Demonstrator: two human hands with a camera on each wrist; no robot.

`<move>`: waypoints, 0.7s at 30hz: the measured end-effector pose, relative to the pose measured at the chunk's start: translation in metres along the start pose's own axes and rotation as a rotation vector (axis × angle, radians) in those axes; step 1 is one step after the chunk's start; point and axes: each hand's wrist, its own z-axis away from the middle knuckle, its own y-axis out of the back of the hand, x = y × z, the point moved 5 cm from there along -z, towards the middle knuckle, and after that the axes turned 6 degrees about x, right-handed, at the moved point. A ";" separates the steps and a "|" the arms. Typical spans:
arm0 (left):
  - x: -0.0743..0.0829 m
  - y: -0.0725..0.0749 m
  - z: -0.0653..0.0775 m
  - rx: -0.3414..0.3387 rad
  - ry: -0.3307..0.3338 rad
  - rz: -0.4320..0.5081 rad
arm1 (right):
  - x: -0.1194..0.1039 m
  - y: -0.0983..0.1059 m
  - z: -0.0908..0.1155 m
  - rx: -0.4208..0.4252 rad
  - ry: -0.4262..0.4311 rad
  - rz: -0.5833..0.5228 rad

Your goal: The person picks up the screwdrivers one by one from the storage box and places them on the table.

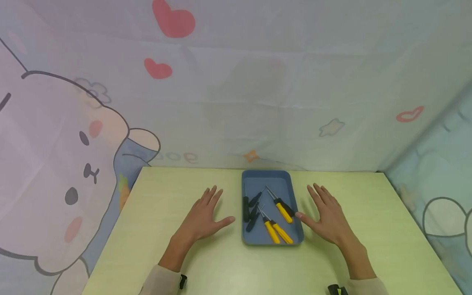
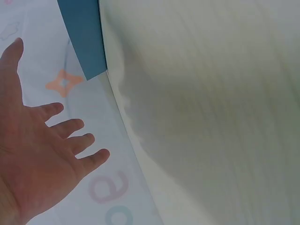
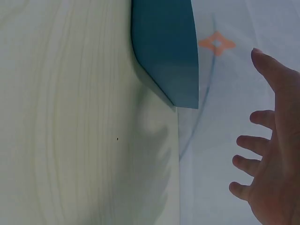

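Observation:
A blue-grey tray (image 1: 267, 179) sits on the table between both hands, its long side running front to back. Inside lie several screwdrivers: black-handled ones, such as the black screwdriver (image 1: 246, 209) along the left wall, and yellow-handled ones, such as the yellow screwdriver (image 1: 282, 232) near the front right corner. To the left of the tray is my left hand (image 1: 203, 219), fingers spread and holding nothing. My right hand (image 1: 329, 219) is likewise spread and empty on the other side, its thumb tip overlapping the tray's right rim in the head view. Both wrist views show the tray's outer wall (image 2: 84, 37).
The pale wooden table (image 1: 177, 184) ends at the back against a printed cloth (image 1: 239, 102) with hearts and a cartoon animal. More printed cloth (image 1: 450, 164) hangs at the right side.

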 end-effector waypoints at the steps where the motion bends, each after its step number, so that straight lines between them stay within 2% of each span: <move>1: 0.000 0.000 0.000 0.000 0.001 0.010 | 0.000 0.000 0.000 0.003 -0.003 -0.006; 7: 0.000 0.000 -0.001 0.018 0.005 0.099 | 0.002 0.000 -0.002 0.018 -0.032 -0.064; 14: 0.001 -0.007 -0.002 0.013 0.014 0.151 | 0.006 -0.008 0.002 -0.032 -0.097 -0.125; 21: 0.005 -0.013 -0.003 0.007 0.043 0.249 | 0.004 -0.015 0.002 -0.057 -0.132 -0.188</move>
